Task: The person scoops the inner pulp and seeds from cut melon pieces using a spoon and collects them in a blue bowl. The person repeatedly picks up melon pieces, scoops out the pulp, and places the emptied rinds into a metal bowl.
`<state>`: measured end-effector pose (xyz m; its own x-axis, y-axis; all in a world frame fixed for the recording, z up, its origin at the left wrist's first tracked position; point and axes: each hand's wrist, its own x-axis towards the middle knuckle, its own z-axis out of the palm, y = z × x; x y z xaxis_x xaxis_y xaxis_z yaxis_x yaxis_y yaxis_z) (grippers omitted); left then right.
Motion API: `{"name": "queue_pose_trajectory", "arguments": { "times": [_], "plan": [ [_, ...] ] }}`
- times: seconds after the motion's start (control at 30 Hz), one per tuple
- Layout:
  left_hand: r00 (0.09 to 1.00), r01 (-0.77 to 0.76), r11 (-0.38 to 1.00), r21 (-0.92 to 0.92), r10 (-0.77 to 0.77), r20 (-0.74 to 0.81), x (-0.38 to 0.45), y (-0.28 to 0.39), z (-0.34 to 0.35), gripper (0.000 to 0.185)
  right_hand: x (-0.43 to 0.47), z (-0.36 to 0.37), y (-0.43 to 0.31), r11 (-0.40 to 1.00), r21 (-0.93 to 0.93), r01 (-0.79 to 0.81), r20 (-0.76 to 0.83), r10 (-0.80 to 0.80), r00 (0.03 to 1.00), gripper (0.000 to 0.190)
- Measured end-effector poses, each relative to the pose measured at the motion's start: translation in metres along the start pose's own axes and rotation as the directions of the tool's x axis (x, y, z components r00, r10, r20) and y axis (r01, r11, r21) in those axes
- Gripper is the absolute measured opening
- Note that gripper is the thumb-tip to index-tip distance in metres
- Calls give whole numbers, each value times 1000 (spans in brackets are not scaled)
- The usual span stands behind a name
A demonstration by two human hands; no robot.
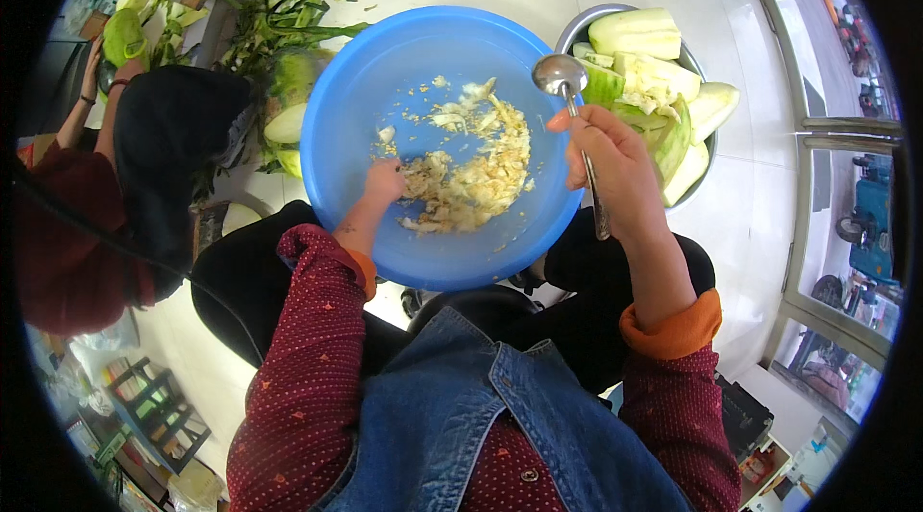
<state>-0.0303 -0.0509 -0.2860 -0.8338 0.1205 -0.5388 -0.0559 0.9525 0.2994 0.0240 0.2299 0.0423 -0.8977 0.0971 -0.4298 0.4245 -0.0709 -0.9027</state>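
My right hand [613, 159] grips a metal spoon [561, 74] by its handle, bowl pointing up and away from me, over the right rim of a blue plastic basin [433, 263]. My left hand [384, 180] is inside the basin, its fingertips at the edge of a heap of pale, stringy gourd pulp with seeds [497, 180]. The fingers are blurred and partly hidden, so I cannot tell whether they hold any pulp. Loose seeds and a small pale piece [386, 134] lie near that hand.
To the right stands a metal bowl [577, 25] heaped with cut, hollowed gourd pieces [634, 32]. Green peelings [288, 14] and whole or cut gourds lie on the tiled floor at left. Beside them a co-worker [79, 245] handles a green gourd [122, 38]. Glass doors [800, 144] stand at right.
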Motion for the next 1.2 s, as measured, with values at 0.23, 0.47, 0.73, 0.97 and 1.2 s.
{"name": "queue_pose_trajectory", "arguments": {
  "times": [0.23, 0.47, 0.73, 0.97, 1.2],
  "plan": [
    [999, -14, 990, 142, 10, 31, -2, 1, 14, 39, 9, 3, 7, 997, -73, -35, 57, 39, 998, 21],
    [996, 16, 995, 100, -25, 84, 2, -20, 59, 31, 11, 6, 6, 993, -88, -82, 60, 87, 994, 21],
    [920, 360, 618, -699, -109, 378, 28, -18, 74, 15, 8, 5, 7, 995, -70, -74, 53, 78, 996, 21],
    [991, 95, 774, -626, -130, -10, 41, -3, 68, 27, 7, 1, 2, 995, -37, -88, 18, 89, 996, 21],
    [959, 41, 992, 119, -5, -284, 28, 76, 19, 48, 1, -2, -7, 992, 86, -95, -14, 97, 995, 20]
  ]
}}
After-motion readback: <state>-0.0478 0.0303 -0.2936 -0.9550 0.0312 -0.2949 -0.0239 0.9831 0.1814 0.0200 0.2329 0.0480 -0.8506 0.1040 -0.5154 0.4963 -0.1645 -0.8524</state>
